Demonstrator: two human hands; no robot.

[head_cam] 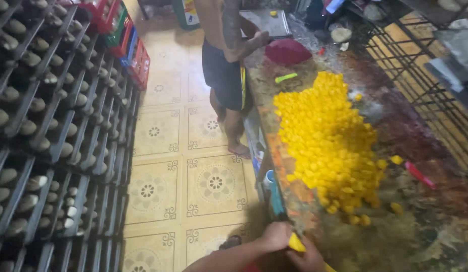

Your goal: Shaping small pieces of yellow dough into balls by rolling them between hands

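At the bottom edge my two hands meet over the near corner of the stained worktable (435,221). My left hand (275,235) comes in from the lower left with curled fingers. My right hand (308,260) sits just below and to the right of it. Between them is a small yellow piece (296,243), and both hands grip it. A large heap of similar yellow pieces (327,136) covers the middle of the table, beyond my hands. A few loose yellow pieces (362,219) lie at the heap's near end.
Another person (225,65) stands barefoot at the table's far left corner, one hand on its edge. Dark racks of rounded pale objects (47,126) fill the left side. On the table lie a dark red lump (287,51), a green stick (286,77) and a red stick (419,175). Patterned floor tiles (193,151) run between rack and table.
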